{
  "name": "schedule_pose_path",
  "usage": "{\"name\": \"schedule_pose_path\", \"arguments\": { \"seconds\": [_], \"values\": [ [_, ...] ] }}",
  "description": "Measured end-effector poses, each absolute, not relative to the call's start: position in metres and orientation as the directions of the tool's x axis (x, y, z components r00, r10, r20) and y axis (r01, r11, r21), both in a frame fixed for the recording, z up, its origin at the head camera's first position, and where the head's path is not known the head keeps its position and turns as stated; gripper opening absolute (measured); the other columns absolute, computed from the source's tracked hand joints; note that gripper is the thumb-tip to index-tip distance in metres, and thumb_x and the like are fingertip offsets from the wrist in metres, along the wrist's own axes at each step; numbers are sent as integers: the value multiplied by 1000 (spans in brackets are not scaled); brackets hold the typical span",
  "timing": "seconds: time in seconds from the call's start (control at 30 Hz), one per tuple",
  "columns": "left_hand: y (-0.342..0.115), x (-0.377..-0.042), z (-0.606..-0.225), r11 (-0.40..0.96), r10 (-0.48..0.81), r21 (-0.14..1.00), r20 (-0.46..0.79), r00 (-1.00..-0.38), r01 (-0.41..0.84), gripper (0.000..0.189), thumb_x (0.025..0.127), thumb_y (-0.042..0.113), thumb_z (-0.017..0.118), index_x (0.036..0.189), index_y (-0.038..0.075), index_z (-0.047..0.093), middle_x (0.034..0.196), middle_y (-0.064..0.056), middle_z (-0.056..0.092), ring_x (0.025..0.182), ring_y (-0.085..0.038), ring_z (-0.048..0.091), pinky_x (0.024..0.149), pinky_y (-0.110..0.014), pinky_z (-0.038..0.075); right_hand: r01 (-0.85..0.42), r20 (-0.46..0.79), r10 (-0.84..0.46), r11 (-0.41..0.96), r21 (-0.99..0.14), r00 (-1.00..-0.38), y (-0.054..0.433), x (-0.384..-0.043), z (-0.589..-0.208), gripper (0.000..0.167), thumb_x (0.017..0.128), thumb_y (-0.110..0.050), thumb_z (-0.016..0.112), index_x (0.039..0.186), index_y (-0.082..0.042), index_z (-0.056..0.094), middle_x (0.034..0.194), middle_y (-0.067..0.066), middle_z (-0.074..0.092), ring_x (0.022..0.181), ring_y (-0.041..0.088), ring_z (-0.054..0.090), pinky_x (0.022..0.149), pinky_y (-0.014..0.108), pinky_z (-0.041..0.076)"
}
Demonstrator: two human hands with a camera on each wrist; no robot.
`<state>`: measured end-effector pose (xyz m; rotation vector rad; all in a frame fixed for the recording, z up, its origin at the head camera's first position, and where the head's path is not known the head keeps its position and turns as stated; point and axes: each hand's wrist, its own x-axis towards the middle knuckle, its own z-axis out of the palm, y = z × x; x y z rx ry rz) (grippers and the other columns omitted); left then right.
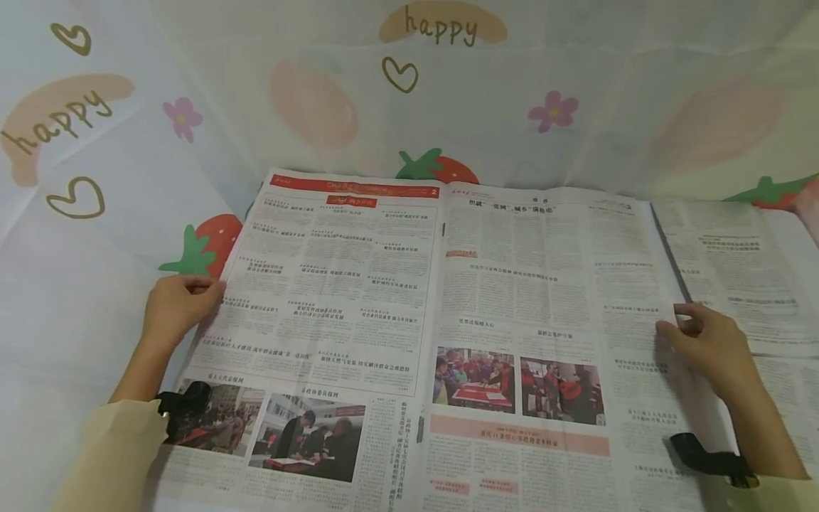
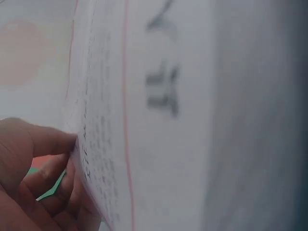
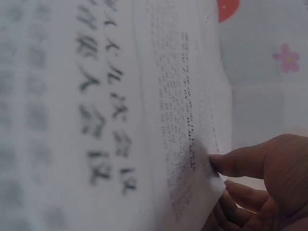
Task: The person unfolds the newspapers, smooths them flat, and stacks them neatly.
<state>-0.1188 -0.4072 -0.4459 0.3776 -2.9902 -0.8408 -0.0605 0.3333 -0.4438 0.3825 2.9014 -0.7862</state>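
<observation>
An open newspaper (image 1: 441,320) lies spread across the cloth, showing two printed pages with colour photos. My left hand (image 1: 175,302) pinches the paper's left edge, thumb on top and fingers curled beneath; the left wrist view shows that edge (image 2: 91,159) close up against my fingers (image 2: 48,163). My right hand (image 1: 700,341) pinches the right edge of the right-hand page, and the right wrist view shows the sheet (image 3: 183,144) caught between thumb and fingers (image 3: 240,166). The page edge there is slightly raised.
Another newspaper sheet (image 1: 736,270) lies under and to the right of the open one. A white cloth (image 1: 96,213) printed with strawberries, hearts, flowers and "happy" covers the surface and rises behind. Black straps sit on both wrists.
</observation>
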Motion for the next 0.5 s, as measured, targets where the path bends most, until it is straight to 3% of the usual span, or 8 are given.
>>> {"name": "schedule_pose_path", "arguments": {
  "seconds": [0.17,0.37,0.5],
  "values": [
    [-404,-121,-447,834,-271,488,-43,-962,-257,50,102,35,66,122,-11,72,113,-33,74,100,-43,72,64,-22,45,274,-140,236,843,-463,-962,332,-59,-445,60,99,-23,69,140,18,53,118,43,65,97,53,68,63,35,50],
    [-403,-119,-451,841,-273,483,-7,-962,-242,49,102,35,67,122,-10,73,108,-31,76,95,-41,73,62,-23,45,289,-107,270,847,-446,-957,327,-59,-445,59,98,-22,71,138,18,55,114,42,67,90,51,70,59,32,49],
    [-400,-116,-451,842,-295,469,-18,-955,-268,52,104,37,63,127,-8,71,111,-30,75,97,-41,73,64,-27,46,269,-70,266,851,-450,-961,324,-58,-445,56,99,-20,69,138,18,55,116,42,67,96,55,70,59,33,50]
  ]
}}
